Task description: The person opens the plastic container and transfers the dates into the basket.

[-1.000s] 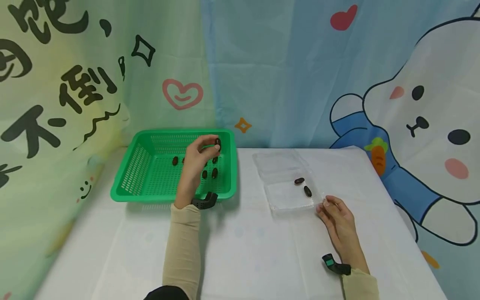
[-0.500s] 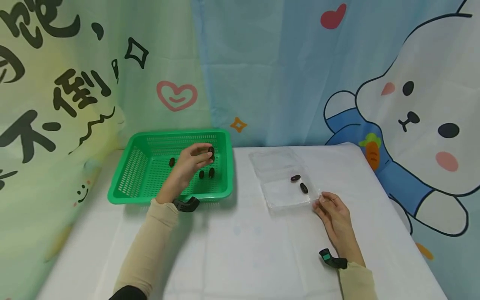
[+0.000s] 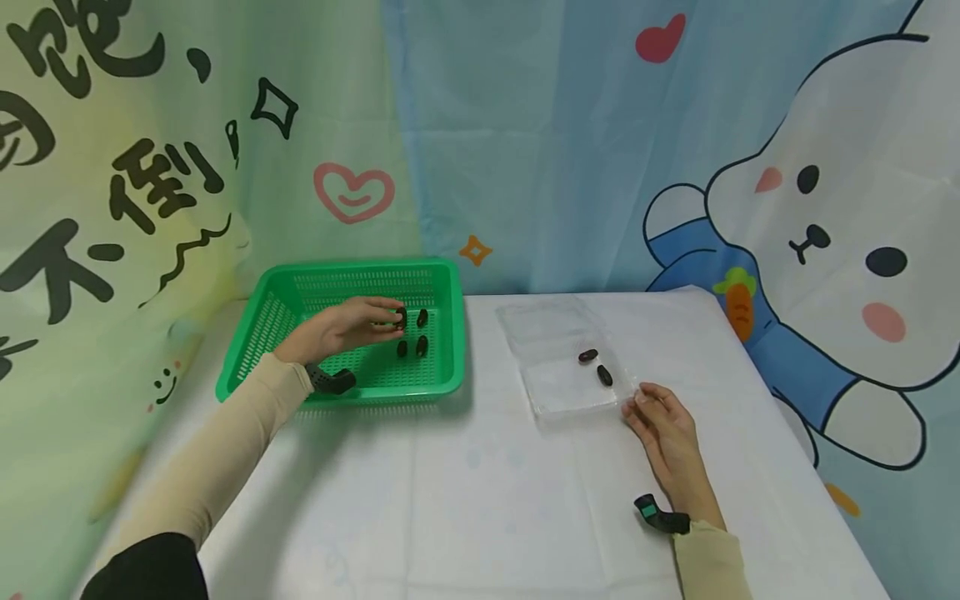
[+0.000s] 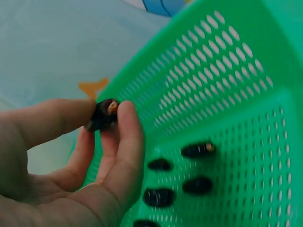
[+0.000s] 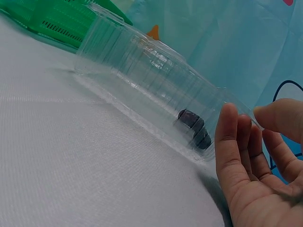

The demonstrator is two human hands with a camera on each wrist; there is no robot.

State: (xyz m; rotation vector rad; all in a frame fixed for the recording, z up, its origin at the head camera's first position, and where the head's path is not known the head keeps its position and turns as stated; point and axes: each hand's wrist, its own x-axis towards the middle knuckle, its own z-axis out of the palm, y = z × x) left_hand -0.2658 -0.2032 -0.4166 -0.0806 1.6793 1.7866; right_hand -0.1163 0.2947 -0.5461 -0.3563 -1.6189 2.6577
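A dark brown, oval, date-like fruit [image 4: 104,115] with a pale orange end is pinched between the thumb and fingertips of my left hand [image 3: 341,327]. That hand is over the green perforated basket [image 3: 453,333], where several more dark oval fruits [image 4: 198,150] lie on the floor. To the right, a clear plastic box [image 3: 551,383] with its lid folded back stands on the table. Inside it are two dark fruits [image 3: 604,376] near the right side. My right hand [image 3: 667,437] grips the box's near right corner, thumb on the rim and fingers beneath.
A white cloth covers the table [image 3: 465,508]. Behind it hangs a printed curtain [image 3: 525,167], close to the back of the basket. A strip of bare cloth separates basket and box. Dark bands [image 3: 660,515] sit on both wrists.
My left hand, still pinching the fruit, has moved left and lower over the basket, its forearm swinging out to the left. The right hand stays at the box corner. The head view shifts slightly.
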